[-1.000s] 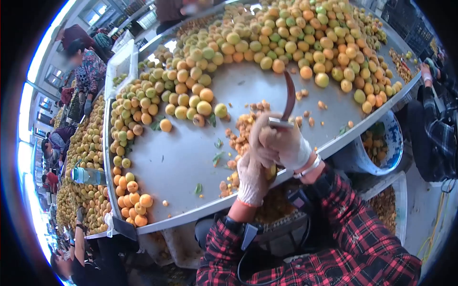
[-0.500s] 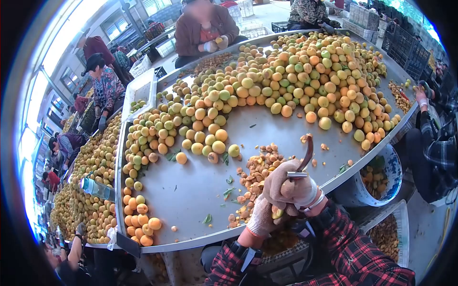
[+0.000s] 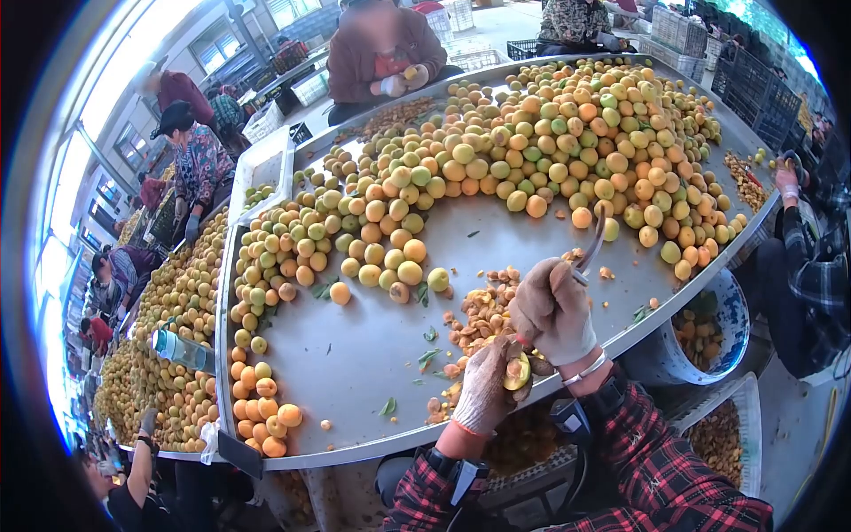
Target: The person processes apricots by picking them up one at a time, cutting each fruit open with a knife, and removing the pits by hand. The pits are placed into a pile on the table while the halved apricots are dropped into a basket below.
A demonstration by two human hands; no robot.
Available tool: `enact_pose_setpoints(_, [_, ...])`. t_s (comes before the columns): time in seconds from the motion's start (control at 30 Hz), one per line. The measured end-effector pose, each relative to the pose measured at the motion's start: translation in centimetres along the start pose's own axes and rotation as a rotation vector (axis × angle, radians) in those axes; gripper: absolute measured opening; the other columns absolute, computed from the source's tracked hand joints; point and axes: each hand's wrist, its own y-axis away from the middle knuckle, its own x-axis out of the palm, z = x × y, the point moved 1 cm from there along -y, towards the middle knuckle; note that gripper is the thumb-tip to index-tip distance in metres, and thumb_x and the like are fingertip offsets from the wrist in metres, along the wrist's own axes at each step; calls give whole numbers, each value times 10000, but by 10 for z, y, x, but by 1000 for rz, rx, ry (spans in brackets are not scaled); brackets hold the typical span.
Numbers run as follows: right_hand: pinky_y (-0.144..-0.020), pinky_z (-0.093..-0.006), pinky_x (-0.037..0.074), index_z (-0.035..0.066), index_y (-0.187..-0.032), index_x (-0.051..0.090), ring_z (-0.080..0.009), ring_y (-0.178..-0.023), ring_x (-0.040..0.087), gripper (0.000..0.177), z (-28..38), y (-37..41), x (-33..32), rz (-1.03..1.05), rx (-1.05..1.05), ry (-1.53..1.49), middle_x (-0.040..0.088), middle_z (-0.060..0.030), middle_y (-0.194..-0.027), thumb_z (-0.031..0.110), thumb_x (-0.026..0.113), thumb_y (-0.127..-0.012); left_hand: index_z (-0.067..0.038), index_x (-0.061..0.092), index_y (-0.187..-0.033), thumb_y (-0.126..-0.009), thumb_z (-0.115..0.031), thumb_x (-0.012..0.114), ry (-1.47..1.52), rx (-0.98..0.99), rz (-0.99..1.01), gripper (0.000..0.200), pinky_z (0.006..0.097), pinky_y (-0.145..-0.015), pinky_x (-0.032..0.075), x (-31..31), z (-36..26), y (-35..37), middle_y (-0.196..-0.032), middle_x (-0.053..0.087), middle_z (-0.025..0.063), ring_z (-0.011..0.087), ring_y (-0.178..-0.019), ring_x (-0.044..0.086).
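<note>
My left hand (image 3: 483, 386), in a worn knit glove, is closed around a cut apricot (image 3: 516, 373) whose pale yellow-green inner face shows. Just above and to the right, my gloved right hand (image 3: 551, 312) grips a curved knife (image 3: 595, 241), its hooked blade pointing up and away from me. Most of the knife's handle is hidden in the fist. Beyond my left hand lies a heap of brownish-orange scraps (image 3: 483, 310) on the metal table (image 3: 346, 372). Both hands are over the table's near edge.
A large pile of apricots (image 3: 567, 133) covers the table's far side. Riper apricots (image 3: 261, 408) sit in the near left corner beside a dark phone-like slab (image 3: 239, 455). A white bucket (image 3: 731, 332) and a crate (image 3: 749, 426) stand at right. Other people work around.
My right hand has moved up and away from my left, with the knife turned. The cut face of the apricot in my left hand now shows.
</note>
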Motion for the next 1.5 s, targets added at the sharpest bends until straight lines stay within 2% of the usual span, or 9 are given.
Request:
enact_pose_setpoints(0.07, [-415, -277, 296, 56, -891, 575, -102, -433, 325, 344, 5, -3, -1, -35, -22, -27, 335, 27, -569, 384, 564, -994, -45, 561, -1174, -780, -150, 717, 19, -5, 0, 437, 432, -693, 512, -2, -8, -4, -984, 651, 162, 381, -844, 639])
enact_pose_setpoints(0.13, [-426, -273, 281, 62, -913, 590, -97, -449, 320, 280, 17, -6, -5, -133, -97, 132, 338, 30, -577, 315, 534, -1017, -8, 581, -1152, -951, -267, 581, 1130, -600, -189, 328, 360, -589, 532, 2, -15, -8, -969, 692, 162, 289, -727, 672])
enact_pose_setpoints(0.2, [-478, -275, 383, 47, -927, 631, -106, -520, 445, 203, 19, -1, -7, -169, 32, 117, 443, 20, -614, 224, 561, -997, 11, 593, -1166, -1047, -313, 456, 1100, -612, -267, 372, 293, -605, 535, -5, -10, -9, -928, 705, 169, 206, -700, 662])
enact_pose_setpoints(0.3, [-673, -226, 507, 10, -1094, 654, -69, -787, 588, 202, 2, -1, -14, -2, 150, 1162, 642, 6, -869, 148, 642, -947, 24, 574, -1226, -1039, -245, 484, 922, -467, -504, 340, 320, -661, 575, 2, 31, -12, -1027, 671, 148, 210, -817, 673])
enact_pose_setpoints(0.5, [-800, -415, 536, 89, -1122, 654, -355, -938, 662, 369, -29, 3, -12, 243, 209, 1782, 678, -184, -992, 274, 735, -812, 63, 527, -1353, -1019, -75, 465, 949, -463, -523, 367, 260, -828, 537, -13, 20, -10, -1172, 636, 103, 128, -950, 630])
enact_pose_setpoints(0.93, [-739, -394, 547, 61, -1092, 627, -378, -844, 674, 378, -28, 5, -14, 156, 102, 1662, 676, -176, -889, 277, 753, -809, 103, 528, -1321, -1027, -82, 466, 567, -326, -440, 352, 271, -842, 537, -22, -3, -8, -1159, 649, 129, 161, -993, 634])
enact_pose_setpoints(1.13, [-646, -242, 496, -5, -1041, 671, -75, -738, 612, 263, -18, 0, -10, -162, 536, 962, 675, -43, -799, 202, 699, -882, 67, 504, -1367, -966, 40, 436, 368, -125, -475, 408, 364, -1110, 347, -24, -13, -7, -1445, 488, 218, 279, -1370, 430])
enact_pose_setpoints(1.37, [-468, -168, 440, 22, -986, 691, -43, -545, 579, 186, -3, 4, 6, -112, 533, 803, 626, 13, -729, 164, 719, -869, 91, 525, -1328, -986, 5, 455, 416, -116, -445, 359, 353, -1116, 346, -32, -10, -12, -1397, 537, 195, 250, -1335, 468])
enact_pose_setpoints(1.5, [-602, -212, 471, 18, -935, 714, -34, -705, 571, 180, -5, 6, 0, -65, 466, 855, 650, 5, -770, 188, 720, -877, 70, 589, -1263, -1006, -112, 517, 319, -228, -432, 323, 297, -922, 490, -34, -4, -6, -1120, 677, 130, 165, -1045, 616])
